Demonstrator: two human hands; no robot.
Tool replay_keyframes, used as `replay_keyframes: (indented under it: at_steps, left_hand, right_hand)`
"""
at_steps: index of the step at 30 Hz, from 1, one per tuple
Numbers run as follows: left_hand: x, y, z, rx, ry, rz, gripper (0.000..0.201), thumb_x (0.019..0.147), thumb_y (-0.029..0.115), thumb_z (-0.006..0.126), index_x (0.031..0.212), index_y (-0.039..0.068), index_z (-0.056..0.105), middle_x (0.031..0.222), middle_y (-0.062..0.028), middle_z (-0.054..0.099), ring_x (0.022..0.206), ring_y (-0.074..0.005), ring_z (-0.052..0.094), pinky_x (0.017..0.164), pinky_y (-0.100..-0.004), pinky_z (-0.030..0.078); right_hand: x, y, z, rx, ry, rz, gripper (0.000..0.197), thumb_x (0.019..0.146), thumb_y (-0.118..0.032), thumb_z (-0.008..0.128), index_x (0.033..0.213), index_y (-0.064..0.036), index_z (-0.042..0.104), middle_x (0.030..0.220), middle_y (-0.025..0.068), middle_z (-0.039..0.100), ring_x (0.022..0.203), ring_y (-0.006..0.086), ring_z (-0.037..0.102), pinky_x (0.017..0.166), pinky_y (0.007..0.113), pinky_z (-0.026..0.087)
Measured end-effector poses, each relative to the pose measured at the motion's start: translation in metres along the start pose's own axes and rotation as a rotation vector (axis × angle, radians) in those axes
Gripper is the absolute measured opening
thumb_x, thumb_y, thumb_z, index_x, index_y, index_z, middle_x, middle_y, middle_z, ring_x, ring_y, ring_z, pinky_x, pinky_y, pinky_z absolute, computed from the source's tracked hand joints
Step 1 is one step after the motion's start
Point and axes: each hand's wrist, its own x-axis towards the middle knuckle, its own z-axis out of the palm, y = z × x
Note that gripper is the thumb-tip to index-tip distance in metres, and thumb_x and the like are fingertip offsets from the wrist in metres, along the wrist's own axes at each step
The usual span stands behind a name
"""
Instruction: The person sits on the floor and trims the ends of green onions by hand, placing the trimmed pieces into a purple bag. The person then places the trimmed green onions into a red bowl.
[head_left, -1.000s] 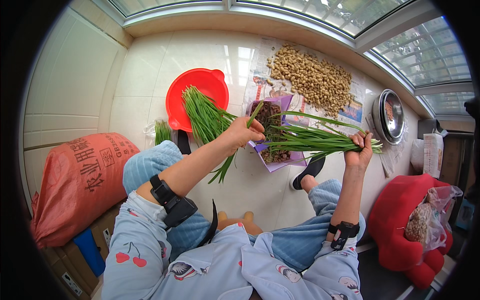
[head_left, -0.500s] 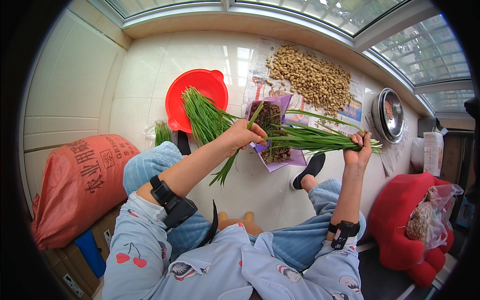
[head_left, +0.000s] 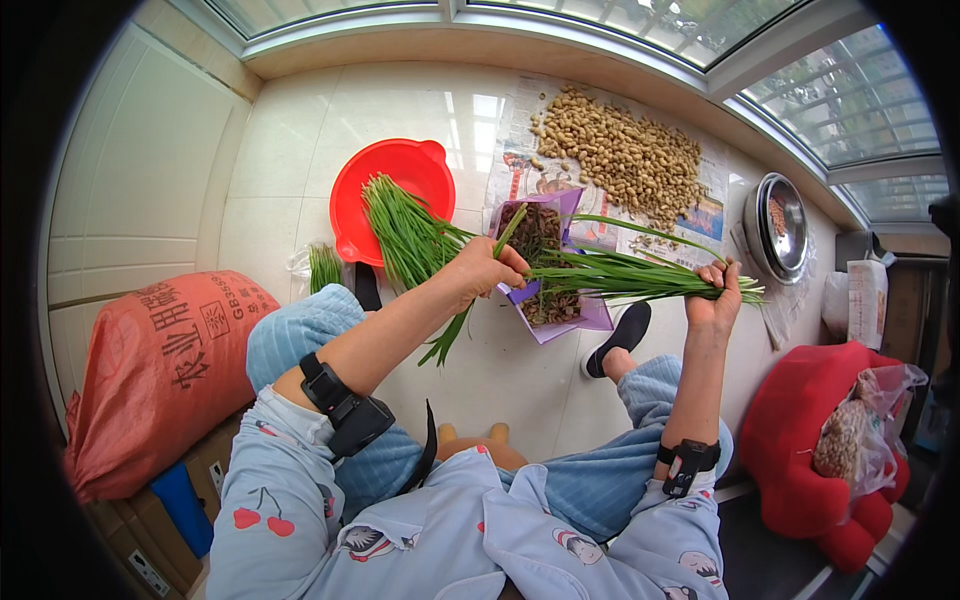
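The left hand [head_left: 497, 270] is pinching loose blades [head_left: 511, 230] while, well apart, the right hand [head_left: 717, 297] is clasping a probably light, limp, bruisable green bundle [head_left: 630, 276], best held by its stems, reaching right from over the purple box [head_left: 595, 318].

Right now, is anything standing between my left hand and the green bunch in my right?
Nothing visible: the green bunch extends right up to your left hand; whether they touch is unclear. The purple box sits beneath, not between.
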Motion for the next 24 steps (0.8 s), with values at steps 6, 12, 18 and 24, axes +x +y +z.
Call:
replay_keyframes:
  at_steps: [6,12,18,24]
  left_hand:
    - [0.000,0.001,-0.001,-0.060,0.005,-0.021,0.014,0.072,0.002,0.060,0.085,0.001,0.062,0.073,-0.0061,0.065,0.052,-0.0039,0.050,0.039,-0.0189,0.029]
    - [0.001,0.003,-0.004,-0.086,0.079,-0.012,0.015,0.073,-0.001,0.055,0.087,0.001,0.061,0.077,-0.0061,0.064,0.050,-0.0033,0.043,0.041,-0.0185,0.030]
    - [-0.002,0.011,-0.008,-0.378,-0.053,-0.004,0.025,0.072,-0.006,0.048,0.095,0.000,0.056,0.083,-0.0036,0.053,0.050,-0.0042,0.035,0.045,-0.0194,0.032]
    - [-0.009,0.017,-0.001,-0.600,-0.445,-0.011,0.021,0.072,-0.001,0.051,0.092,0.000,0.053,0.082,-0.0077,0.053,0.051,-0.0085,0.037,0.045,-0.0222,0.034]
  right_hand:
    - [0.000,0.001,0.002,-0.016,0.012,-0.011,0.015,0.093,-0.021,0.050,0.089,-0.0065,0.052,0.068,-0.0006,0.042,0.051,0.0089,0.039,0.052,0.025,0.038]
    - [-0.009,0.004,0.017,-0.079,-0.099,0.023,0.017,0.093,-0.022,0.050,0.089,-0.0060,0.053,0.075,0.0020,0.048,0.059,0.0114,0.043,0.057,0.026,0.041]
    - [-0.035,0.017,0.057,-0.399,-0.254,0.118,0.021,0.094,-0.023,0.048,0.087,-0.0043,0.052,0.082,0.0078,0.055,0.080,0.0213,0.055,0.075,0.034,0.047]
    - [-0.068,0.047,0.086,-0.588,-0.343,0.348,0.012,0.090,-0.015,0.052,0.086,-0.0031,0.050,0.063,0.0036,0.048,0.061,0.0172,0.054,0.063,0.035,0.050]
